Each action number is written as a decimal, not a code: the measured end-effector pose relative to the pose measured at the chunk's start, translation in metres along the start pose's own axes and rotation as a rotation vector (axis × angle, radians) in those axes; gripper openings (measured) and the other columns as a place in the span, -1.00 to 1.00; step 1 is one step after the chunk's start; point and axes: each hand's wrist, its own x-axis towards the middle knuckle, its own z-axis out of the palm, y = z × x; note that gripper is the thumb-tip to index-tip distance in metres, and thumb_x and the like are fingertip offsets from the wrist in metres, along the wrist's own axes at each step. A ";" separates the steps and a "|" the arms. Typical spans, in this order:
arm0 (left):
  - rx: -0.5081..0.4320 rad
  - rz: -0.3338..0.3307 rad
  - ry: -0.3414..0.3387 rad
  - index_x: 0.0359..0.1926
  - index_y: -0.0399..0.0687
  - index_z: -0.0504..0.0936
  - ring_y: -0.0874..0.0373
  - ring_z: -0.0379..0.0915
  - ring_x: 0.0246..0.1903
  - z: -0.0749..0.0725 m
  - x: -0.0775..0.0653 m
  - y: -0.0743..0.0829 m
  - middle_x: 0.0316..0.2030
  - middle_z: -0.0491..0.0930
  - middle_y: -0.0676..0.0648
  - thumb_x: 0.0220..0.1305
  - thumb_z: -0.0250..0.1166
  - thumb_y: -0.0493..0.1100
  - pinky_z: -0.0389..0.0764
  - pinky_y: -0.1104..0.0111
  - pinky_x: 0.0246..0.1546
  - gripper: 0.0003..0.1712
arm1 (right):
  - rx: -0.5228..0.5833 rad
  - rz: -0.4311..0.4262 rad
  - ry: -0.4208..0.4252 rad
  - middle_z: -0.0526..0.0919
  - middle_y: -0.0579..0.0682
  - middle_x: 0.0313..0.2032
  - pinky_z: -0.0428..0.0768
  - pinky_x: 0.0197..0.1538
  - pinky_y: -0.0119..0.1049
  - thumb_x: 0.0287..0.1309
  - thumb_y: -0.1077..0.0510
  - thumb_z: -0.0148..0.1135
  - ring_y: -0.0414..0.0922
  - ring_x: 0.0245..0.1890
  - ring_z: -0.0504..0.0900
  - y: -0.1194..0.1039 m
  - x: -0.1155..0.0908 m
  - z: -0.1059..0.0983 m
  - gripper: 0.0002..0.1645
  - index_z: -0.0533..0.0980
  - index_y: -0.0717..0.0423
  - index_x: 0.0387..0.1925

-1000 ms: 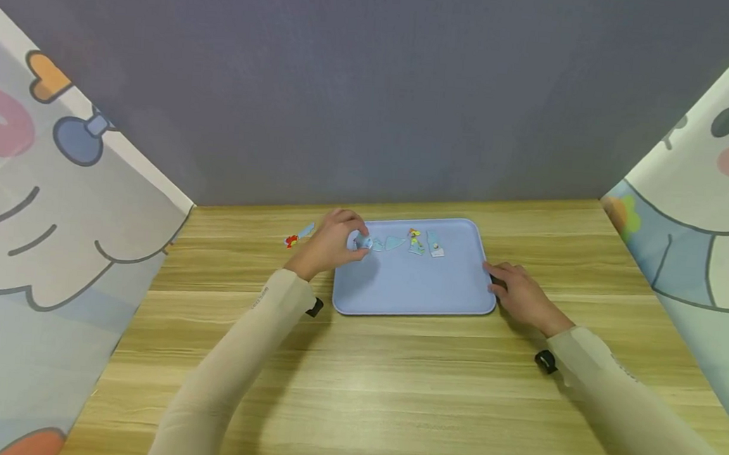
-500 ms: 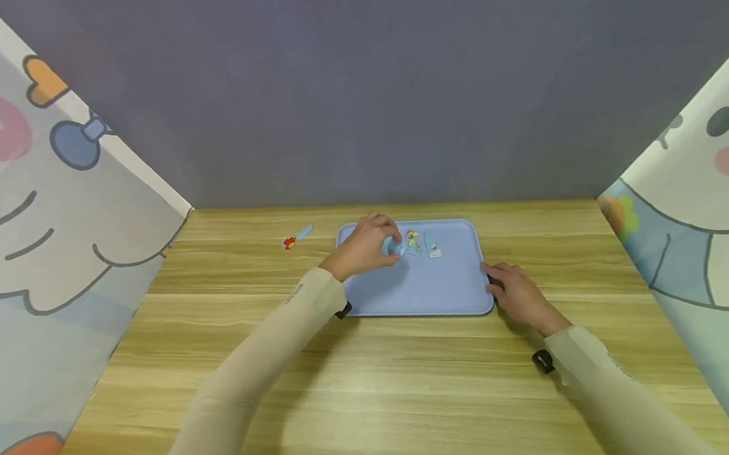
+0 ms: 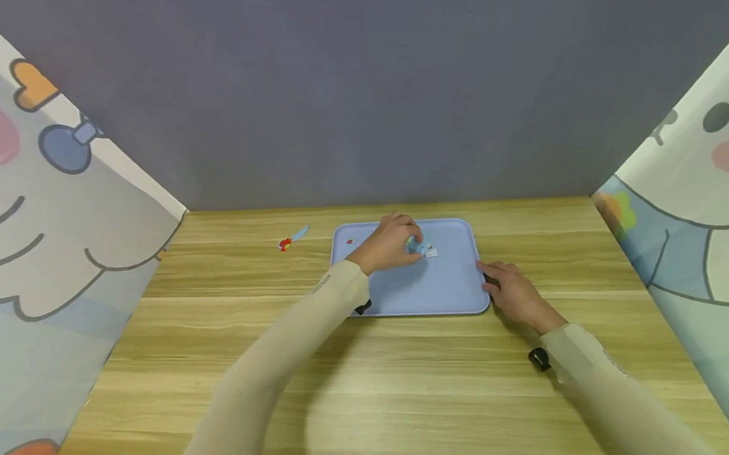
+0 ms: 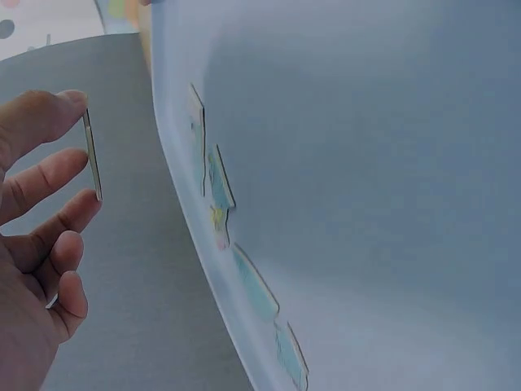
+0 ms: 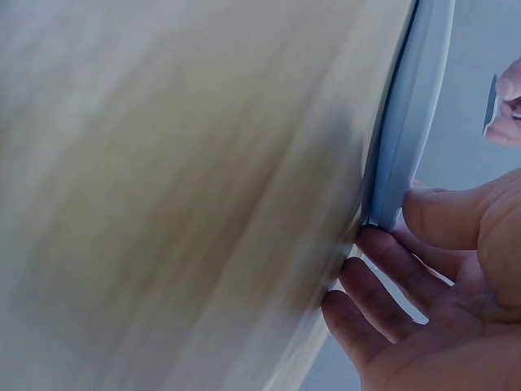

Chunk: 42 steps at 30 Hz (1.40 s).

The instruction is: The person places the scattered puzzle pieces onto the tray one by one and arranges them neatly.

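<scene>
Piece pinched in the left hand has moved rightward; the right hand grips the tray.

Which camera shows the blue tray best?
The head view: the blue tray fits entirely, though the left hand hides some. The left wrist view gets only part, with flat pieces on it. The right wrist view gets just an edge, by the right hand.

here's the left hand, pinching a thin flat piece between thumb and fingertips, edge-on to us! beside it, the pale blue tray, blue-green pieces strung along near its rim, one flashing yellow. grey wall behind, patterned panel up in the left corner.
</scene>
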 end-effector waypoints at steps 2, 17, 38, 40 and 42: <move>-0.016 -0.005 -0.003 -0.16 0.01 0.65 0.13 0.27 -0.05 0.004 0.006 0.001 -0.09 0.53 0.05 0.10 0.41 -0.01 0.21 0.14 0.12 -0.71 | -0.001 0.001 0.003 0.43 0.33 0.08 0.31 0.09 0.16 0.26 0.34 0.09 0.26 0.04 0.35 0.000 0.000 0.000 -0.44 0.26 0.42 0.27; -0.082 -0.050 -0.050 -0.10 0.04 0.61 0.13 0.29 0.02 0.028 0.035 0.008 -0.08 0.51 0.07 0.14 0.38 -0.01 0.18 0.31 0.20 -0.69 | -0.001 -0.007 0.017 0.45 0.32 0.07 0.34 0.09 0.13 0.26 0.33 0.10 0.23 0.04 0.38 0.001 0.002 0.002 -0.45 0.28 0.41 0.26; -0.015 -0.163 -0.040 -0.27 0.15 0.63 0.13 0.28 -0.02 0.049 0.068 0.015 -0.13 0.53 0.11 0.12 0.37 0.10 0.32 0.18 0.05 -0.78 | -0.014 -0.001 0.027 0.48 0.30 0.04 0.35 0.07 0.13 0.23 0.35 0.13 0.23 0.00 0.40 -0.001 0.004 0.003 -0.44 0.29 0.42 0.24; 0.001 -0.164 -0.051 -0.27 0.16 0.63 0.14 0.27 -0.02 0.051 0.070 0.016 -0.13 0.53 0.10 0.12 0.37 0.11 0.28 0.23 0.07 -0.77 | -0.011 0.002 0.024 0.48 0.30 0.04 0.35 0.07 0.13 0.23 0.35 0.13 0.23 0.00 0.40 -0.001 0.004 0.004 -0.44 0.29 0.42 0.24; 0.016 -0.159 -0.060 -0.26 0.14 0.63 0.14 0.27 -0.06 0.052 0.071 0.019 -0.15 0.54 0.10 0.12 0.38 0.11 0.27 0.25 0.05 -0.76 | -0.007 0.007 0.020 0.47 0.30 0.04 0.35 0.07 0.13 0.23 0.35 0.13 0.23 0.00 0.40 -0.001 0.003 0.004 -0.45 0.29 0.42 0.24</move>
